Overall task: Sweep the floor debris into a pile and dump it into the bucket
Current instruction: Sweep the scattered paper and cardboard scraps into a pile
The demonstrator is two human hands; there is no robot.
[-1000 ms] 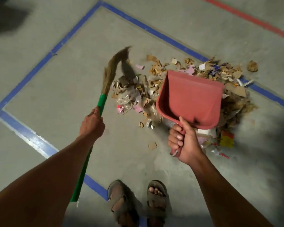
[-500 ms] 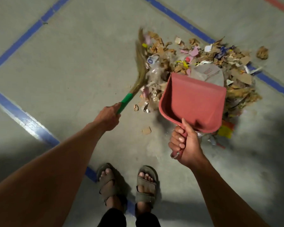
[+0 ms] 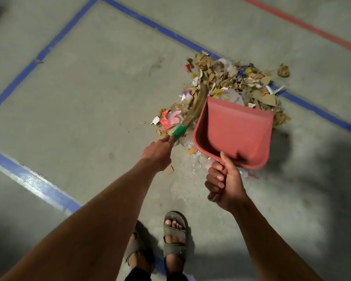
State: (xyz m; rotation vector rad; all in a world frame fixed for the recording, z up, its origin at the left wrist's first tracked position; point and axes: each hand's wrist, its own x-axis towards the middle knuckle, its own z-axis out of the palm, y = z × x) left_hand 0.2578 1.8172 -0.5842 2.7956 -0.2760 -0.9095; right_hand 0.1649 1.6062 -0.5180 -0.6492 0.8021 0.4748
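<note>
A pile of debris (image 3: 227, 78), mostly torn cardboard, paper scraps and plastic, lies on the concrete floor across a blue tape line. My right hand (image 3: 224, 184) grips the handle of a red dustpan (image 3: 234, 132), whose open mouth faces the pile's near edge; the pan looks empty. My left hand (image 3: 157, 152) holds a broom (image 3: 197, 107) by its green handle. Its straw bristles lie against the dustpan's left side, reaching into the debris. No bucket is in view.
Blue tape lines (image 3: 34, 183) mark a rectangle on the floor, and a red line (image 3: 304, 25) runs at the far right. Loose cardboard bits (image 3: 168, 170) lie near my left wrist. My sandalled feet (image 3: 173, 233) stand just behind the pan.
The broom has swept rightward through the debris, from left of the pile to right against the dustpan's left side. The scraps are bunched closer to the pan. The dustpan has stayed where it was.
</note>
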